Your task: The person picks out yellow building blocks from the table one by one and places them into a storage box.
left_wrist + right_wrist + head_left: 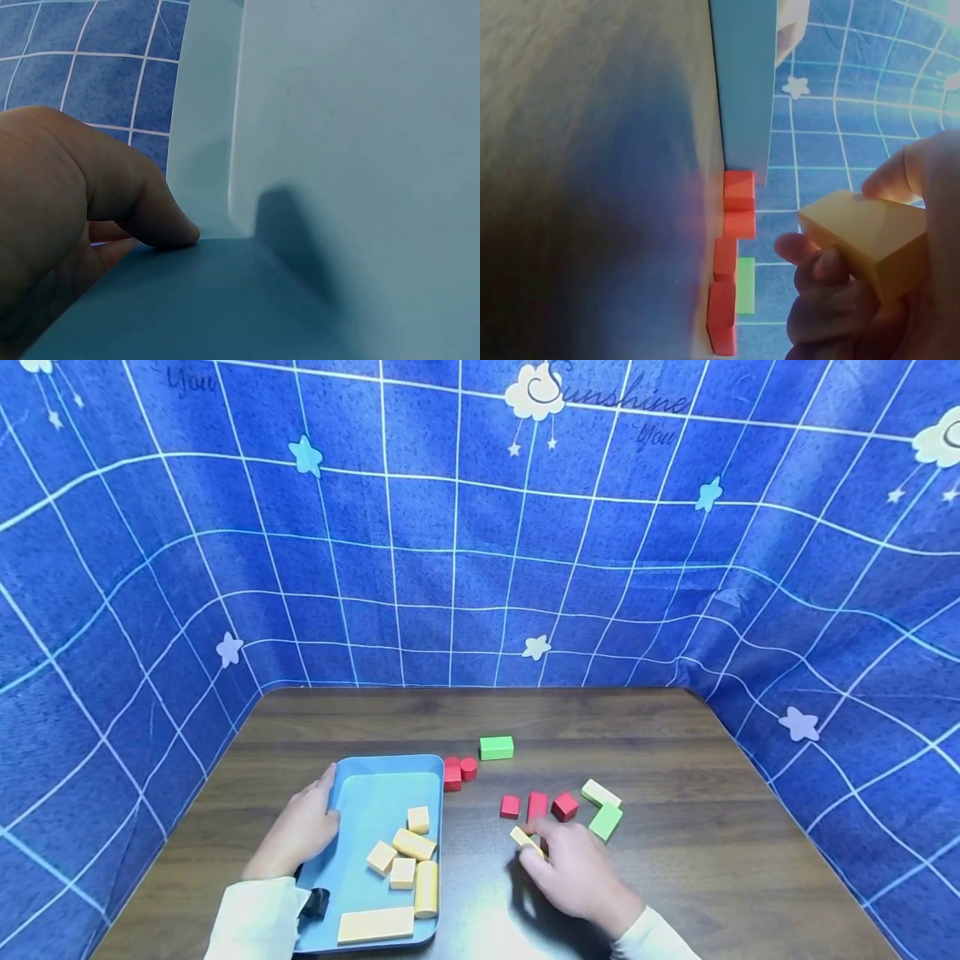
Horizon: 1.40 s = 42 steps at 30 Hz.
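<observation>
My left hand (302,823) grips the left rim of a blue tray (360,810); in the left wrist view the thumb (161,214) lies on the inner side of its wall. Inside the tray, towards its right and near end, are several yellow blocks: cubes (402,873), cylinders (426,889) and a long flat block (375,925). My right hand (573,870) pinches a yellow block (870,229) between thumb and fingers, raised above the table to the right of the tray. Part of that block is hidden by the hand in the head view.
Red blocks (510,807) lie just beyond the right hand, and more red blocks (452,774) stand beside the tray's right wall. A green block (497,748) sits further back. Another green block (606,821) and a pale yellow-green block (601,792) lie at the right. A blue curtain (480,568) surrounds the wooden table (712,827).
</observation>
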Each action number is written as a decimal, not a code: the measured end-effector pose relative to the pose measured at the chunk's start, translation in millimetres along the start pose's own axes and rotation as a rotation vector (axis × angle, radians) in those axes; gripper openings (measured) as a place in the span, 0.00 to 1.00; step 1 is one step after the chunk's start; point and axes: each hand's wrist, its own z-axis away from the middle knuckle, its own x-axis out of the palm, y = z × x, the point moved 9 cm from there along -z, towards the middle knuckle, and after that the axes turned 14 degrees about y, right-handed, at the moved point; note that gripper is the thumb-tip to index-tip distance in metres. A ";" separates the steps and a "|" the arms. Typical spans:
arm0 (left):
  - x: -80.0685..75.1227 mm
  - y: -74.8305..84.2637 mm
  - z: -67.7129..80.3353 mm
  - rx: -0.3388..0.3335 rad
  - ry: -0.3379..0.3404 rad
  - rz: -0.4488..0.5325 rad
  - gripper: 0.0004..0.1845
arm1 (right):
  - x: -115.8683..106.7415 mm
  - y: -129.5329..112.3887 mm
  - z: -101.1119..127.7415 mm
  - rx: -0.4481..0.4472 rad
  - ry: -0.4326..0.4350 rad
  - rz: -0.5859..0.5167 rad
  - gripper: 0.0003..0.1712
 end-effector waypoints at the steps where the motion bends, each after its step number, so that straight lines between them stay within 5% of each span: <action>1: 0.1 -0.2 -0.1 0.001 0.001 -0.001 0.40 | 0.0 -1.0 -0.1 -0.009 0.003 0.010 0.08; 20: 1.3 -1.9 0.3 -0.004 -0.001 -0.002 0.40 | 9.1 -20.9 1.2 -0.066 -0.041 0.061 0.06; 28: 0.0 -0.9 -1.0 0.019 0.006 -0.009 0.40 | 21.7 -38.6 0.9 -0.114 -0.117 0.030 0.05; 42: -0.2 -0.9 0.7 0.016 0.007 0.002 0.40 | 40.0 -64.1 -5.3 -0.190 -0.124 -0.022 0.07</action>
